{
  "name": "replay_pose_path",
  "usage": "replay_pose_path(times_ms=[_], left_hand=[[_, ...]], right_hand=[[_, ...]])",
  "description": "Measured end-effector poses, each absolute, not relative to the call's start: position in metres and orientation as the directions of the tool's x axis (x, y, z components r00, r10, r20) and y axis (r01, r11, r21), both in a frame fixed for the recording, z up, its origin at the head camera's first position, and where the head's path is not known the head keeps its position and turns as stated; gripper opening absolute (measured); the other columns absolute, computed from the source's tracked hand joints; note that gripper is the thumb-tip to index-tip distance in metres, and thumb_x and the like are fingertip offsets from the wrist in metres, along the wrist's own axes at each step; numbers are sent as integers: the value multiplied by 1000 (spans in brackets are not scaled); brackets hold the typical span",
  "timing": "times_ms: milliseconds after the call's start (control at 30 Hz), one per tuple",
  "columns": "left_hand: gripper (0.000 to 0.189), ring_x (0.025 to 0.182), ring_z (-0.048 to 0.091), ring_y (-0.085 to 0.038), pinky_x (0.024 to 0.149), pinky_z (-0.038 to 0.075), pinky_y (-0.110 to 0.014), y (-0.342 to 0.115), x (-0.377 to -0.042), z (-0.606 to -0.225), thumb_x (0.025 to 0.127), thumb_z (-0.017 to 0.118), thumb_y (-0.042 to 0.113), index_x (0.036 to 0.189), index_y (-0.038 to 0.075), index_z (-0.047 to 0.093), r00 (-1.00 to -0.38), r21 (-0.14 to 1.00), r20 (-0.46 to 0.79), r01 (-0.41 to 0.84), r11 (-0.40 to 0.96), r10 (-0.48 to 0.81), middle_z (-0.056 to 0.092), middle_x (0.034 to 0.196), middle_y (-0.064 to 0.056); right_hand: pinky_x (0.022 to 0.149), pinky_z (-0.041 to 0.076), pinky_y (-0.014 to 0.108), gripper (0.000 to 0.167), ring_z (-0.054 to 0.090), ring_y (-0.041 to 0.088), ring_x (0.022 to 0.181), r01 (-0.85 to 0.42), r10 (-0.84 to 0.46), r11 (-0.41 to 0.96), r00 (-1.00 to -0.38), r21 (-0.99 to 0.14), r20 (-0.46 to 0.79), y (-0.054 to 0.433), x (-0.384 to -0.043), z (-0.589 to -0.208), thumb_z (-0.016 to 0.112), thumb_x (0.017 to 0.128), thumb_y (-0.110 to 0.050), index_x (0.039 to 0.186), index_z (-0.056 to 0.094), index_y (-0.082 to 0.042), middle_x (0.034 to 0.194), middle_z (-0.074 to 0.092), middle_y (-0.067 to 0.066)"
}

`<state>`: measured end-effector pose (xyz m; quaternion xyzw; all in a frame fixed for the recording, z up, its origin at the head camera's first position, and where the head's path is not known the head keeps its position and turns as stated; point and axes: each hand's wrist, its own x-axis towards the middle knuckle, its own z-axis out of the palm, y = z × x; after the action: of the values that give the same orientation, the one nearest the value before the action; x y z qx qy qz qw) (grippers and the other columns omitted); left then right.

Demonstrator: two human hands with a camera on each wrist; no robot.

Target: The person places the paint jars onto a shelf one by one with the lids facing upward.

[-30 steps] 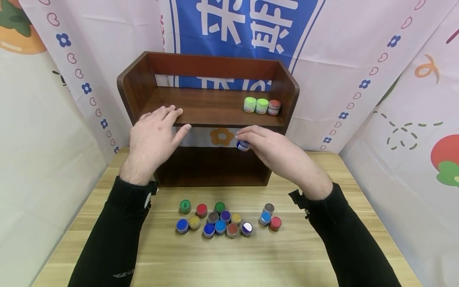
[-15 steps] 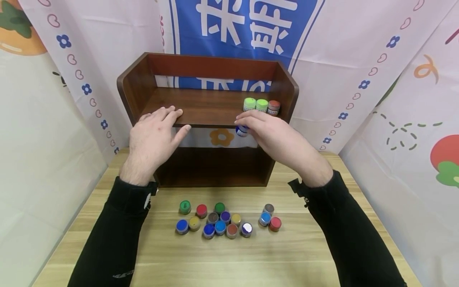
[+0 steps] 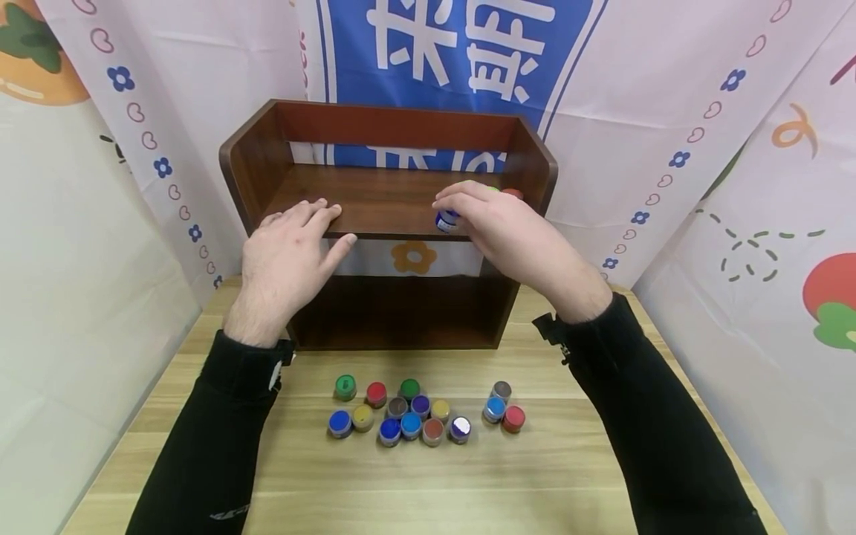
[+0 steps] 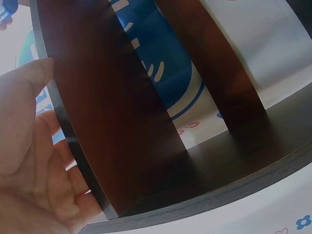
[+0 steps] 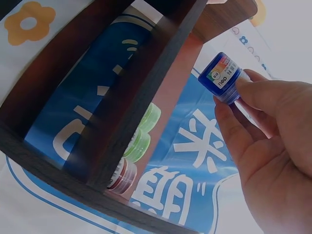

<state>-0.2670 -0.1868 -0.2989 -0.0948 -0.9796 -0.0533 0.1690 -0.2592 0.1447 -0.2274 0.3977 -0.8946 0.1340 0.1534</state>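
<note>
Right hand (image 3: 515, 234) pinches 1 blue jar (image 5: 220, 77), long axis slightly off upright.

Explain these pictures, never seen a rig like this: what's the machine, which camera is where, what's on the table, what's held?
No machine here: the work is bare-handed. The wide picture comes from a head-worn camera; the close ones come from a camera on each wrist. Small jars with coloured tops stand on the wooden table. The left hand rests on the brown shelf. The right hand pinches a blue jar. Two light-green jars and a reddish-brown jar stand on the shelf.
</note>
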Motion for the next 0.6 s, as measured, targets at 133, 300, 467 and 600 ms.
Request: replay_pose_path(times_ms=[133, 300, 467, 600], left_hand=[[73, 174, 47, -44, 141, 42, -69, -187, -267, -299, 121, 54, 61, 177, 15, 52, -924, 73, 344, 206, 976, 169, 52, 184, -21], [73, 174, 47, -44, 141, 41, -69, -186, -267, -299, 121, 54, 61, 177, 15, 52, -924, 72, 344, 204, 976, 167, 51, 184, -21], [72, 174, 47, -44, 142, 41, -69, -185, -267, -299, 121, 55, 61, 177, 15, 53, -924, 74, 343, 204, 976, 167, 51, 184, -20], [72, 174, 47, -44, 142, 41, -69, -185, -267, -299, 121, 55, 61, 177, 15, 53, -924, 74, 343, 203, 976, 166, 51, 184, -21]], right_hand=[[127, 63, 49, 38, 72, 32, 149, -747, -665, 653, -644, -123, 379, 141, -262, -223, 68, 116, -1, 154, 70, -5, 161, 73, 15], [130, 61, 49, 36, 71, 34, 150, -752, -671, 649, -638, -116, 378, 138, -269, -218, 66, 117, -1, 153, 69, -3, 160, 73, 17], [130, 61, 49, 37, 72, 34, 147, -749, -663, 649, -645, -138, 380, 137, -275, -215, 65, 117, 0, 154, 69, -2, 159, 73, 18], [132, 60, 48, 38, 71, 32, 148, -731, -648, 663, -668, -161, 367, 134, -280, -213, 64, 118, -1, 155, 70, -3, 160, 73, 17]])
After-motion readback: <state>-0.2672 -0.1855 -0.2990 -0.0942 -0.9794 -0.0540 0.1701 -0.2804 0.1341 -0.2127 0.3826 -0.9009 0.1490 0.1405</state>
